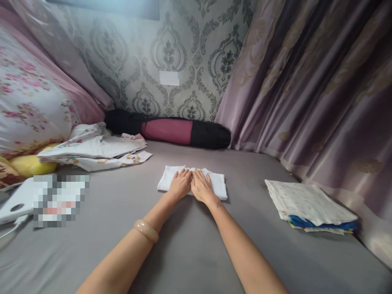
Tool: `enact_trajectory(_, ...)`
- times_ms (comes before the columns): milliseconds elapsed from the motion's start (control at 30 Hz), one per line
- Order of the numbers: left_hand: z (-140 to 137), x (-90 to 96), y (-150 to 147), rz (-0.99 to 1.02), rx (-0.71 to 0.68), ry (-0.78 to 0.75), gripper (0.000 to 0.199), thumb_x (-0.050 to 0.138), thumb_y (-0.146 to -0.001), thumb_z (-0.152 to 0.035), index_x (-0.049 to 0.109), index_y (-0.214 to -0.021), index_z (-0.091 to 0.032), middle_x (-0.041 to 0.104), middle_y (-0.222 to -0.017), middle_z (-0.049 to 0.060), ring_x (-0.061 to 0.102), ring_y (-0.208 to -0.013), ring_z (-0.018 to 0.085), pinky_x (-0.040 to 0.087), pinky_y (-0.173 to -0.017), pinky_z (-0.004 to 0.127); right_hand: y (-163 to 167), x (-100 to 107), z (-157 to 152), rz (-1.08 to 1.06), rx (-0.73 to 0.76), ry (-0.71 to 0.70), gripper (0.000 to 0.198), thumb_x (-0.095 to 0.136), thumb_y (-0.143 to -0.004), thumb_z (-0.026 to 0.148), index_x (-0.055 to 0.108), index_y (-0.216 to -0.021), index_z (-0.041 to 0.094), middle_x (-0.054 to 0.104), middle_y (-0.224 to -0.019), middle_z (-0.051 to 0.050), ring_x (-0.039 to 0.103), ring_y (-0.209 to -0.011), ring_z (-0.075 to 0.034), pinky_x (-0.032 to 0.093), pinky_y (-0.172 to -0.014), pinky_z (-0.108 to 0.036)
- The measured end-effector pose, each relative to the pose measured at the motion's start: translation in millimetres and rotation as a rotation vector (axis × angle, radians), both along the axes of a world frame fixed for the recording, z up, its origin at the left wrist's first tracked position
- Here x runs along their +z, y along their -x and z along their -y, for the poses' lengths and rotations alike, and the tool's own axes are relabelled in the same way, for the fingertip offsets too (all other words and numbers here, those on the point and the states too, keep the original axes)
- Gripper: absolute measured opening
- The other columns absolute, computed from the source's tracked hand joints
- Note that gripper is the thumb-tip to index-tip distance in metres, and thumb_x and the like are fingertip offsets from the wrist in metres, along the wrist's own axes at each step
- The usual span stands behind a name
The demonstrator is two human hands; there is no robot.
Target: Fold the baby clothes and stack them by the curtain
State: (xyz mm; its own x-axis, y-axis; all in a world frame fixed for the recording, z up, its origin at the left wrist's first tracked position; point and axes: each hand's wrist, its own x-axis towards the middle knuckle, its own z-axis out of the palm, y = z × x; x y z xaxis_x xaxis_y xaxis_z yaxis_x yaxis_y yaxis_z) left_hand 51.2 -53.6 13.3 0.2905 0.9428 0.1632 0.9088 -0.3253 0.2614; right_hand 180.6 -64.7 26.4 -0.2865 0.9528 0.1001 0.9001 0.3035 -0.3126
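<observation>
A folded white cloth [218,184], perhaps a garment, lies flat on the grey bed sheet [190,241] in front of me. My left hand [181,183] rests palm down on its middle, fingers stretched forward. Beside it, almost touching, my right hand [201,184] also lies flat on the cloth with its fingers out. Neither hand grips the cloth. Both palms hide the centre of the cloth, and a bangle [146,231] circles my left forearm.
A stack of folded clothes [309,202] lies at the right by the curtain [306,81]. Loose white clothes [101,149] spread at the left, near a white device [24,200] with a cable. A black and maroon long bag [168,130] lies against the wall.
</observation>
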Motion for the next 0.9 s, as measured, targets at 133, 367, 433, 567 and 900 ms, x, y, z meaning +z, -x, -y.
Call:
enact_trajectory(133,0,-1.2,0,-0.039,0.016,0.037,0.045,0.027,-0.099,-0.03,0.043,-0.139,-0.016,0.041,-0.15,0.01,0.032,-0.141,0.026,0.025,-0.115,0.047,0,-5,2,0.0,-0.003,-0.004,0.055,0.025,-0.096,0.025,0.036,-0.147,0.009,0.031,-0.155,-0.008,0.02,-0.145,-0.02,0.012,-0.118,-0.043)
enact_trajectory(367,-1,-2.0,3,-0.094,0.043,0.036,0.048,0.027,-0.1,-0.034,0.042,-0.142,-0.017,0.038,-0.152,0.01,0.031,-0.142,0.025,0.025,-0.115,0.045,-4,-9,-2,0.034,-0.065,0.008,0.055,0.024,-0.097,0.028,0.032,-0.149,0.011,0.029,-0.156,-0.007,0.019,-0.146,-0.021,0.012,-0.118,-0.041)
enact_trajectory(433,-2,-4.4,5,-0.102,0.062,0.016,0.049,0.027,-0.1,-0.036,0.042,-0.142,-0.015,0.038,-0.152,0.012,0.032,-0.142,0.026,0.025,-0.115,0.045,-8,-11,-3,0.053,-0.105,0.008,0.056,0.024,-0.098,0.028,0.032,-0.149,0.009,0.028,-0.156,-0.008,0.019,-0.145,-0.021,0.013,-0.118,-0.042)
enact_trajectory(567,-5,-10.2,10,-0.12,0.122,-0.023,0.051,0.026,-0.1,-0.038,0.043,-0.142,-0.013,0.041,-0.15,0.013,0.034,-0.14,0.026,0.026,-0.115,0.044,-15,-13,-4,0.102,-0.15,-0.003,0.056,0.023,-0.098,0.029,0.031,-0.15,0.009,0.027,-0.157,-0.009,0.02,-0.145,-0.021,0.013,-0.118,-0.042)
enact_trajectory(900,-5,-13.0,26,-0.156,0.21,-0.046,0.055,0.023,-0.099,-0.041,0.044,-0.141,-0.011,0.041,-0.15,0.015,0.033,-0.141,0.028,0.026,-0.115,0.048,-33,-15,-5,0.241,-0.284,0.017,0.058,0.02,-0.1,0.034,0.031,-0.149,0.005,0.028,-0.156,-0.012,0.022,-0.145,-0.024,0.013,-0.117,-0.043)
